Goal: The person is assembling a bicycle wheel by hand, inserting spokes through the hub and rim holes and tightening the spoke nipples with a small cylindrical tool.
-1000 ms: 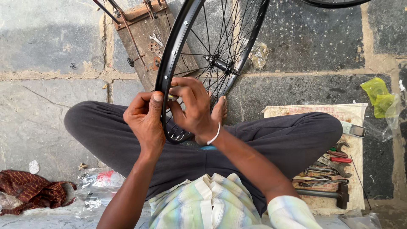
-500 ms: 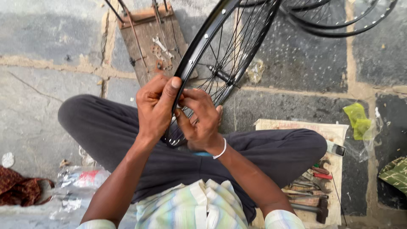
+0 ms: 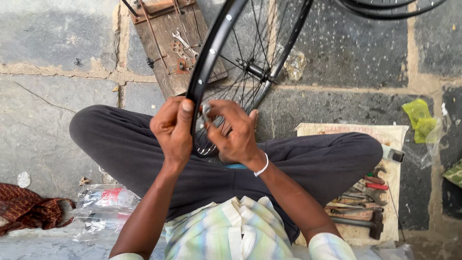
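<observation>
Bicycle wheel (image 3: 250, 58) between both knees; wooden board (image 3: 168, 43) behind, tools (image 3: 358, 204) right.

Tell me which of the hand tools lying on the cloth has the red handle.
The small pliers near the right knee, at the pile's upper edge; the other tools there are dull metal or brown, like the hammer.

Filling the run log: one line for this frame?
left hand: grips wheel rim | right hand: at spokes, small tool | seated cross-legged

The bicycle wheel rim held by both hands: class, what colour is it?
Black; the bicycle wheel rim shows best in the head view, its only view.
</observation>
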